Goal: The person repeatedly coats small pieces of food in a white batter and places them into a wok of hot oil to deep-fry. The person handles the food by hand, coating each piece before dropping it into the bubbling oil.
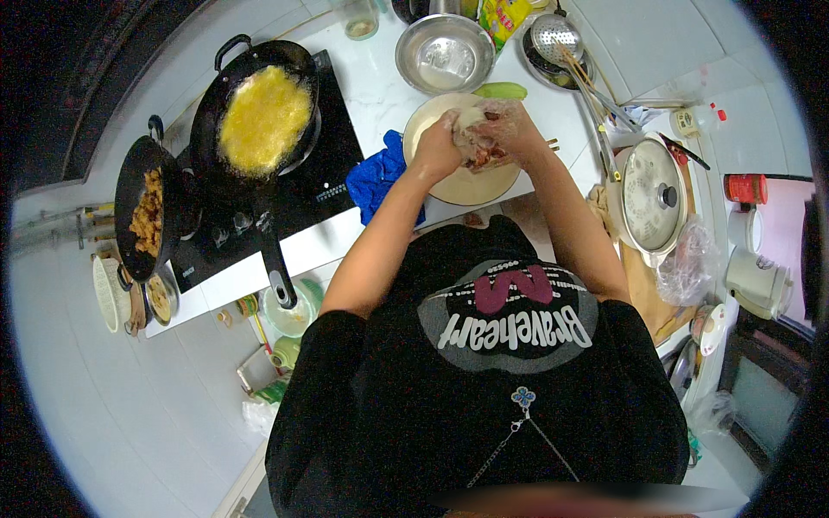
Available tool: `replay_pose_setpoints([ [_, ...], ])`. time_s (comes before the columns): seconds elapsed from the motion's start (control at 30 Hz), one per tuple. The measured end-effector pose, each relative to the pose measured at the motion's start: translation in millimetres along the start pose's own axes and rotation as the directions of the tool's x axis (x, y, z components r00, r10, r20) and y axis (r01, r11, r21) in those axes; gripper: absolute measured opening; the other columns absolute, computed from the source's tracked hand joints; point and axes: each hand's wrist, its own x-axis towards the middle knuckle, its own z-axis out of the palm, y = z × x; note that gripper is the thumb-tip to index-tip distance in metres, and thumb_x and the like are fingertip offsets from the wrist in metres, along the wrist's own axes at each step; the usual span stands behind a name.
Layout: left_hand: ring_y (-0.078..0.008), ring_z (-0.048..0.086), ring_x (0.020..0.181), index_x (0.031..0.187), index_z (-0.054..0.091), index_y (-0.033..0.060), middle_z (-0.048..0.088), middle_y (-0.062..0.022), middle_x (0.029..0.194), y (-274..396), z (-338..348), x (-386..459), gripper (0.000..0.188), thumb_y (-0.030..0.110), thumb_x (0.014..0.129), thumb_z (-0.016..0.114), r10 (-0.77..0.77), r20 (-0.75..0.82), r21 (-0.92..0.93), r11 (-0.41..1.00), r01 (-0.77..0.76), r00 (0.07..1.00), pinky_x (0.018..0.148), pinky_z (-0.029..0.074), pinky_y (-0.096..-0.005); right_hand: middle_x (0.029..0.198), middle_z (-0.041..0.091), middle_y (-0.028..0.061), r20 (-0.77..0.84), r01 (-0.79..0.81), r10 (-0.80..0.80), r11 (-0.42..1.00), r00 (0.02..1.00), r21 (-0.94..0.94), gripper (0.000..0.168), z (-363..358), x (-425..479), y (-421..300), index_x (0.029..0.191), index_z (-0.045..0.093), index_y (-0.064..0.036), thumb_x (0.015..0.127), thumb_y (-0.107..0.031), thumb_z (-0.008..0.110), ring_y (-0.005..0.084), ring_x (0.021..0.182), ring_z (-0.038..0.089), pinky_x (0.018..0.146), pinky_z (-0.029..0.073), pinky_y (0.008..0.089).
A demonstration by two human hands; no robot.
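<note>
Both of my hands are together over a round, cream-coloured bowl [476,191] on the white counter. Reddish raw meat pieces [487,157], partly coated in pale flour or batter, lie between them. My left hand [440,146] grips the meat from the left, its fingers dusted white. From the other side my right hand [515,126] holds the same clump, whitened as well. The exact number of pieces is hidden by the fingers. Beyond the bowl lies a green gourd or cucumber-like vegetable [505,90], and a metal basin [445,54] stands behind.
A black wok [210,155] of bubbling yellow oil [265,123] sits on the cooktop [340,136], its handle pointing towards me. Left of it, another pan [123,194] holds browned fried pieces [149,217]. A blue cloth [382,178] touches the bowl's side; a lidded pot [653,194] stands right.
</note>
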Motion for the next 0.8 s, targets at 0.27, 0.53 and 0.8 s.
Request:
replay_pose_setpoints([
  [0.27,-0.0373,0.06,0.089,0.101,0.062,0.0008,0.063,-0.0214,0.094,-10.1,-10.8,7.5,0.031,0.001,0.07,0.056,-0.021,-0.093,0.033,0.999,0.024,0.995,0.078,0.047,-0.0394,0.086,0.067,0.0156,0.003,0.017,-0.017,0.916,1.0,-0.4,0.034,-18.1,-0.9,15.0,0.095,0.066,-0.005,0.069,-0.026,0.069,0.0281,0.079,0.064,0.074,0.049,0.0365],
  [0.53,-0.0356,0.061,0.088,0.104,0.06,0.0025,0.064,-0.021,0.091,-5.5,-28.3,6.7,0.034,0.006,0.07,0.06,-0.095,-0.097,0.129,0.986,0.108,0.991,0.078,0.048,-0.039,0.081,0.067,0.0079,0.206,0.142,0.247,0.252,0.947,-0.957,0.03,21.3,-3.9,-31.6,0.081,0.069,-0.01,0.061,-0.03,0.073,0.0299,0.089,0.06,0.079,0.045,0.0398],
  [0.8,-0.0275,0.064,0.087,0.103,0.06,0.0041,0.066,-0.0154,0.094,15.0,-36.9,-8.1,0.033,0.012,0.071,0.068,0.019,-0.207,0.192,0.981,0.021,0.978,0.076,0.049,-0.0346,0.074,0.063,0.0173,0.121,0.066,0.04,0.651,0.992,-0.756,0.022,-6.0,10.4,-3.8,0.078,0.067,-0.005,0.064,-0.022,0.07,0.0337,0.07,0.061,0.064,0.048,0.0394],
])
